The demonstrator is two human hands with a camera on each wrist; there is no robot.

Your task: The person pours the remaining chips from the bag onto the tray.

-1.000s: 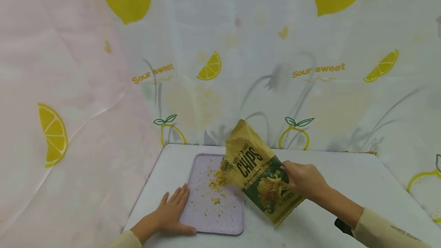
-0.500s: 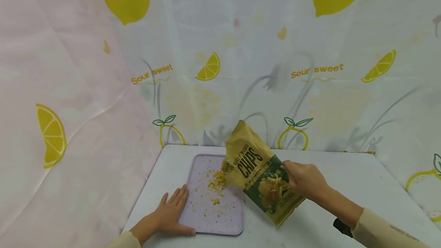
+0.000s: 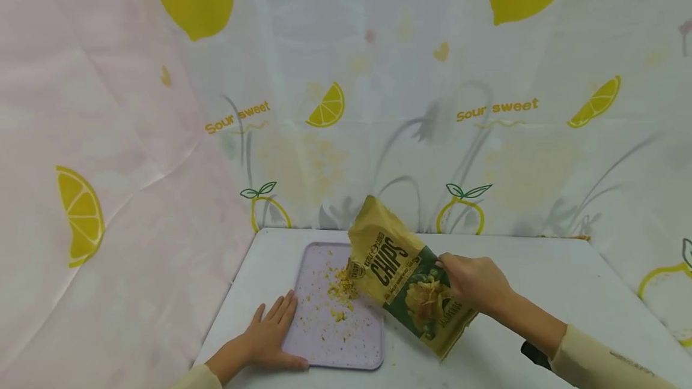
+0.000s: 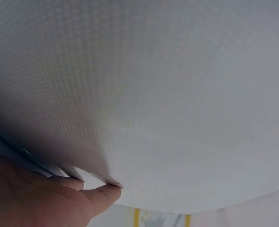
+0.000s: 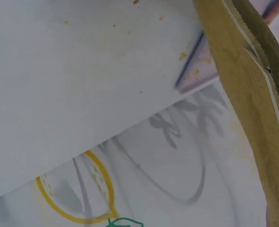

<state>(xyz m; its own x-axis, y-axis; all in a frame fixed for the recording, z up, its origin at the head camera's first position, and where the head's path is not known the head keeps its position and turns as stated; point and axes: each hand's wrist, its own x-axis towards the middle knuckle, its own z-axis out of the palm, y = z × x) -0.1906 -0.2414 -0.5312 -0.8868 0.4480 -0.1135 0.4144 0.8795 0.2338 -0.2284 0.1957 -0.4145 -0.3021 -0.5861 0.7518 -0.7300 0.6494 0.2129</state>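
Note:
A tan and green chip bag [image 3: 402, 275] leans over the right side of a lilac tray [image 3: 346, 356], its upper left end down over the crumbs. My right hand [image 3: 478, 281] grips the bag by its right edge, thumb on the printed front. Yellow chip crumbs [image 3: 342, 286] lie in a small heap beside the bag, with bits strewn across the tray. Flat along the tray's left edge rests my left hand [image 3: 270, 335], fingers straight and thumb at the near edge. In the right wrist view the chip bag [image 5: 246, 90] shows side-on.
The white table [image 3: 530, 293] ends at a lemon-print curtain [image 3: 389, 107] behind and at a pinkish curtain [image 3: 108, 107] on the left. A few crumbs [image 5: 182, 56] lie on the table beside the tray, seen in the right wrist view.
The bag's upper end has dipped slightly down and to the left, with the right hand still gripping it. My left hand has stayed in place on the tray's edge.

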